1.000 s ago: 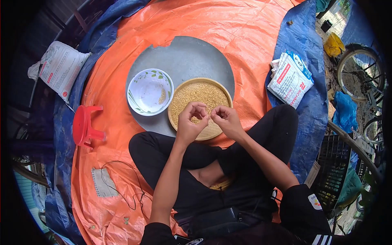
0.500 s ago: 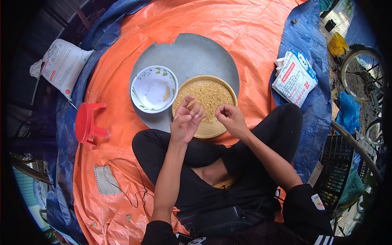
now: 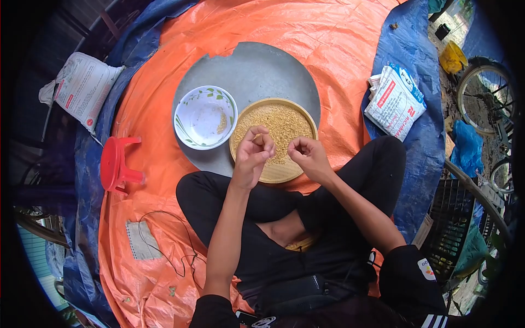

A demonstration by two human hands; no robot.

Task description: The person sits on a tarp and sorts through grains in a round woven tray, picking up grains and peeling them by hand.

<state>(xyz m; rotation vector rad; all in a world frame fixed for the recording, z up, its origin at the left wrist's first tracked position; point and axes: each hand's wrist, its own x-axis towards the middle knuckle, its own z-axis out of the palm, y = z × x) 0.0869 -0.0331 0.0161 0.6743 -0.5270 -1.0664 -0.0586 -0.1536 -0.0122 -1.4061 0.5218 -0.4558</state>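
Note:
My left hand [image 3: 254,156] hovers over the near left rim of a round bamboo tray [image 3: 281,175], its fingers curled in toward the thumb. Above the tray's right side, my right hand [image 3: 309,158] is closed in a pinch. Whatever either hand may hold is too small to make out. Yellow grain [image 3: 279,123], looking like unhusked rice, is spread over the tray. Just left of it is a white bowl [image 3: 199,117] with a green leaf pattern and a small patch of grain inside. Both vessels rest on a round grey board [image 3: 262,68].
An orange tarp [image 3: 344,71] lies under everything, with blue tarp [image 3: 415,41] at the sides. A red plastic stool [image 3: 113,164] lies tipped at left, near a white sack [image 3: 87,90]. Folded sacks [image 3: 395,106] sit at right. A dark cord [image 3: 183,240] trails near my left arm.
The raised fingers of my left hand have curled further down toward the thumb. My right hand keeps its pinch at nearly the same spot. The bowl and tray stay in place.

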